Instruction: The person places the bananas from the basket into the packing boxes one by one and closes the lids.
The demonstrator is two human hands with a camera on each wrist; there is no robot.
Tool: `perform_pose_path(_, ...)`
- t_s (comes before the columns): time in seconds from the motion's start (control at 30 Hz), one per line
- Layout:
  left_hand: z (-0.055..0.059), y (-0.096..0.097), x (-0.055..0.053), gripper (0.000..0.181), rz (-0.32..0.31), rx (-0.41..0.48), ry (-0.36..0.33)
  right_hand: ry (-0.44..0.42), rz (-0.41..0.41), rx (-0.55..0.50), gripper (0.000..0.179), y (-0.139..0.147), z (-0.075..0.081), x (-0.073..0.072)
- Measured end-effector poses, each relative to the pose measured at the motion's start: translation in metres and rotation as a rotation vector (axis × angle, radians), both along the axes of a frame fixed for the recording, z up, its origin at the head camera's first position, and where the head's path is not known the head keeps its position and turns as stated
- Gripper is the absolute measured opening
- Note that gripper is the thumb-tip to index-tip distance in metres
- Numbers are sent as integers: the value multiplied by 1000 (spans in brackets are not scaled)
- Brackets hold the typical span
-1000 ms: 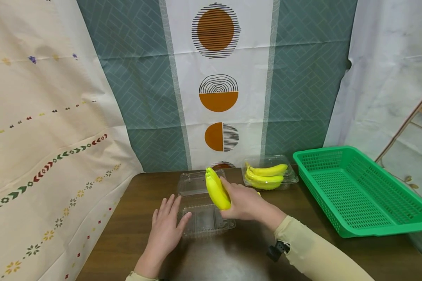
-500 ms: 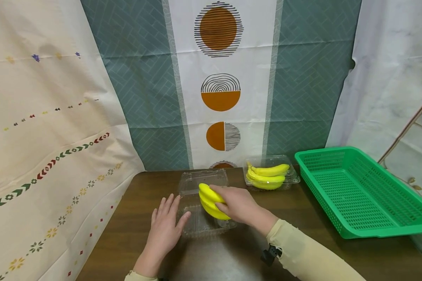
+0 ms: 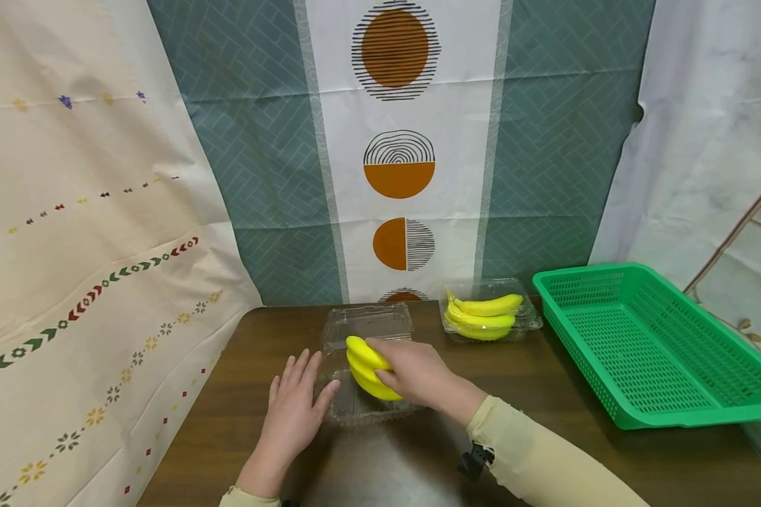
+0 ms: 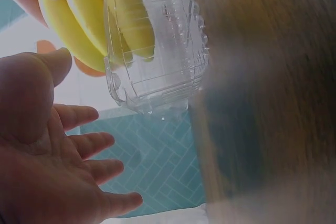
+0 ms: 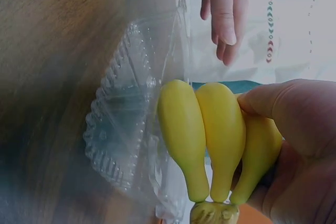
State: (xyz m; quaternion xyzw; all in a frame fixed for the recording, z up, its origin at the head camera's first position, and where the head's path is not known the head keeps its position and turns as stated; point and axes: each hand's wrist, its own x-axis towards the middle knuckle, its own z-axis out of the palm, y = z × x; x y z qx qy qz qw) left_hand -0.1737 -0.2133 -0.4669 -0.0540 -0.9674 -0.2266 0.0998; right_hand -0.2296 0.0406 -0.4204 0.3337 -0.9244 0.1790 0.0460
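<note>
My right hand (image 3: 412,370) grips a bunch of yellow bananas (image 3: 369,370) over the base of an opened clear plastic clamshell box (image 3: 351,417). In the left wrist view, the banana tips (image 4: 137,40) show through the box's wall; whether they touch its floor I cannot tell. The box's lid (image 3: 370,322) lies folded back towards the wall. Close to the box's left side is my left hand (image 3: 294,405), fingers spread and holding nothing. The right wrist view shows several bananas (image 5: 223,135) joined at the stem, with the thumb (image 5: 262,100) pressing one.
Another clear box (image 3: 528,318) with bananas (image 3: 482,320) inside stands at the back, right of the opened one. On the right is a green perforated basket (image 3: 580,362). Patterned cloths hang behind and beside the brown wooden table (image 3: 228,422).
My right hand has carried the bananas left and down over the opened box, turning the bunch so more of it shows. The left hand stays almost where it was.
</note>
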Motion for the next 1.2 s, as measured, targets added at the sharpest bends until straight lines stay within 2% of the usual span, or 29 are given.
perform_pose_path(0.53,-1,-1,-1,77,2,11,-25,-39,53,-6,58,-12,-14,0)
perform_pose_path(0.9,-1,0,0,73,-2,27,-28,-25,56,13,57,-21,-17,2)
perform_pose_path(1.2,-3,-3,0,73,-11,9,-15,-1,65,27,56,-27,-25,3)
